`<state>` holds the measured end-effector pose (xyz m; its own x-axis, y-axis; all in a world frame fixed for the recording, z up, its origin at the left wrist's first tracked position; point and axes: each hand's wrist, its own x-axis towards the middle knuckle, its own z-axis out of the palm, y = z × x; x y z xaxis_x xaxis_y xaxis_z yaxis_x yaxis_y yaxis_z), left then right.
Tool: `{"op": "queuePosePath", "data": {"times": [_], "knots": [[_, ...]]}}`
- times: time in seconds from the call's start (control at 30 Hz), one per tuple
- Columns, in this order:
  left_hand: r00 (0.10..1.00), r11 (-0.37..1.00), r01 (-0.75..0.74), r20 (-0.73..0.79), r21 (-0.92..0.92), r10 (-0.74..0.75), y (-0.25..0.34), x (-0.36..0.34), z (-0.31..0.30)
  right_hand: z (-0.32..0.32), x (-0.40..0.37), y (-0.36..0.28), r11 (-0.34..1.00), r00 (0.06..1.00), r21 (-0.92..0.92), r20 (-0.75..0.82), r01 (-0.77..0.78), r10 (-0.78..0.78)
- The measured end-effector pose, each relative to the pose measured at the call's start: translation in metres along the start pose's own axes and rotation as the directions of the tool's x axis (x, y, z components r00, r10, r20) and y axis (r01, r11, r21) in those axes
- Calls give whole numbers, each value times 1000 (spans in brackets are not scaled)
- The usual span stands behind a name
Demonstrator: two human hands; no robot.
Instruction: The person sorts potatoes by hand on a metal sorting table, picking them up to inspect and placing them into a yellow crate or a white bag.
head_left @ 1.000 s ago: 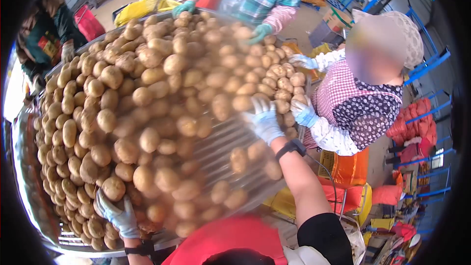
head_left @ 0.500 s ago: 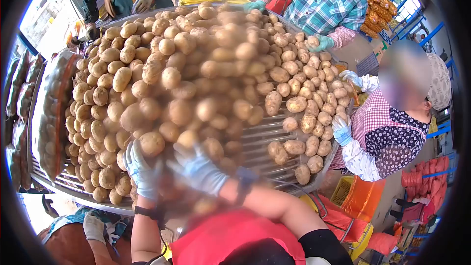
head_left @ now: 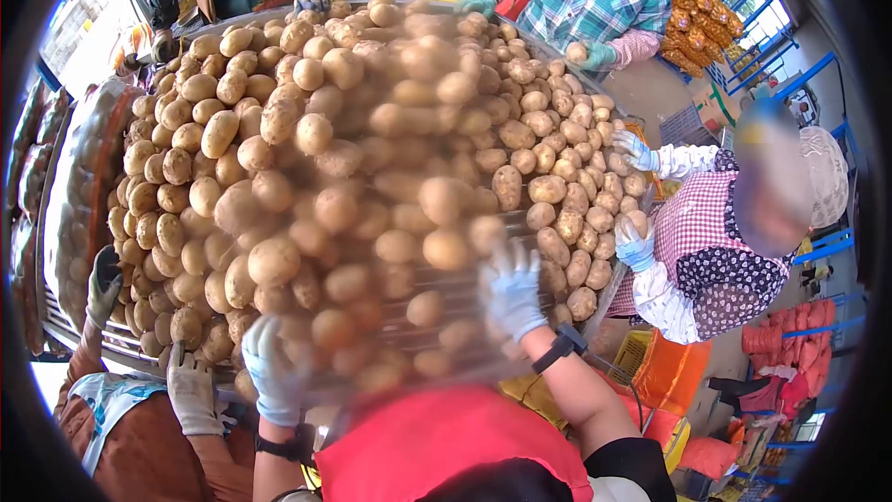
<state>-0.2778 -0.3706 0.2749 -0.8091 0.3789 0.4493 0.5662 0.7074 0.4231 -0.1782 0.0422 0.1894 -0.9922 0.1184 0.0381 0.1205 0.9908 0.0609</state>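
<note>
A heap of potatoes (head_left: 219,134) covers most of a slatted metal sorting table (head_left: 409,302); those at the middle are smeared by blur. My left hand (head_left: 272,370), in a pale blue glove, is at the near edge beside the potatoes. Its fingers point up and look stretched out, partly blurred, with nothing seen in them. My right hand (head_left: 514,293), gloved alike, reaches over the slats at the right of the middle. Its fingers are spread against the near side of the right-hand potatoes, and no potato is gripped.
Co-workers stand around the table: gloved hands at the left (head_left: 192,390), a person in a checked apron (head_left: 697,232) at the right, two people at the far side. Filled bags (head_left: 84,195) lie at the left. A yellow crate (head_left: 634,353) stands at the right.
My right hand has swept right across the slats, away from my left hand. My left hand has come nearer to me. A co-worker's gloved hands now reach the potatoes at the left.
</note>
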Motion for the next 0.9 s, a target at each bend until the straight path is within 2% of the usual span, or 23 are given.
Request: {"op": "queuePosePath", "data": {"times": [0.03, 0.07, 0.1, 0.13, 0.2, 0.27, 0.3, 0.33, 0.37, 0.43, 0.47, 0.53, 0.57, 0.63, 0.7, 0.73, 0.77, 0.8, 0.83, 0.9], "knots": [[989, 996, 25, 149, -84, -12, 7, -16, -1, -9, 5, 21, 988, 987, 18, -34, -156, 156], [954, 985, 63, 300, -162, -12, 17, -28, -2, -10, 12, 50, 960, 961, -40, -22, -278, 277], [911, 974, 99, 412, -205, -6, 30, -29, -1, -5, 17, 78, 920, 927, 144, -36, -364, 372], [894, 986, 109, 446, -123, -43, 31, -48, 9, -21, 31, 85, 916, 917, 55, 55, -398, 395], [903, 990, 108, 424, -90, -60, 43, -52, 16, -29, 43, 79, 917, 914, 23, -70, -398, 399], [910, 987, 110, 411, -117, -53, 45, -53, 20, -55, 53, 54, 969, 952, 94, -189, -227, 241], [915, 985, 112, 400, -131, -51, 46, -51, 23, -59, 52, 34, 937, 966, 241, 12, -252, 256], [919, 986, 85, 395, -146, -21, 52, -44, 24, -66, 49, 13, 881, 933, 318, 200, -352, 300], [921, 985, 58, 390, -160, 9, 62, -33, 21, -64, 43, 3, 908, 910, 227, 311, -352, 274], [933, 970, -24, 343, -244, 110, 76, -14, 26, -50, 33, 4, 933, 913, 149, 301, -329, 274], [894, 963, -21, 426, -268, 138, 77, -16, 31, -34, 29, 8, 931, 912, 136, 291, -339, 289], [792, 951, -2, 580, -309, 190, 76, -26, 45, -6, 18, 25, 954, 970, 207, 152, -218, 188], [781, 955, 3, 597, -296, 183, 80, -23, 50, -3, 16, 33, 960, 987, 236, 76, -154, 139], [757, 979, 64, 648, -195, 79, 100, -9, 59, -4, 12, 45, 759, 959, 595, 73, -263, 276], [761, 987, 142, 645, -76, -60, 120, 5, 74, -2, 9, 56, 435, 894, 828, 164, -354, 417], [784, 980, 186, 613, -76, -101, 129, 15, 79, 4, 4, 62, 86, 880, 938, 279, -335, 384], [804, 970, 227, 579, -84, -138, 137, 28, 85, 12, -3, 70, -275, 873, 917, 370, -288, 319], [820, 959, 266, 547, -100, -170, 144, 42, 91, 16, -11, 78, -598, 874, 771, 428, -220, 231], [869, 980, 128, 493, -154, -36, 149, 60, 94, -3, -16, 76, -784, 861, 602, 470, -152, 194], [907, 963, -167, 350, -213, 235, 160, 96, 99, -29, -24, 78, -920, 882, 379, 462, -103, 92]]}}
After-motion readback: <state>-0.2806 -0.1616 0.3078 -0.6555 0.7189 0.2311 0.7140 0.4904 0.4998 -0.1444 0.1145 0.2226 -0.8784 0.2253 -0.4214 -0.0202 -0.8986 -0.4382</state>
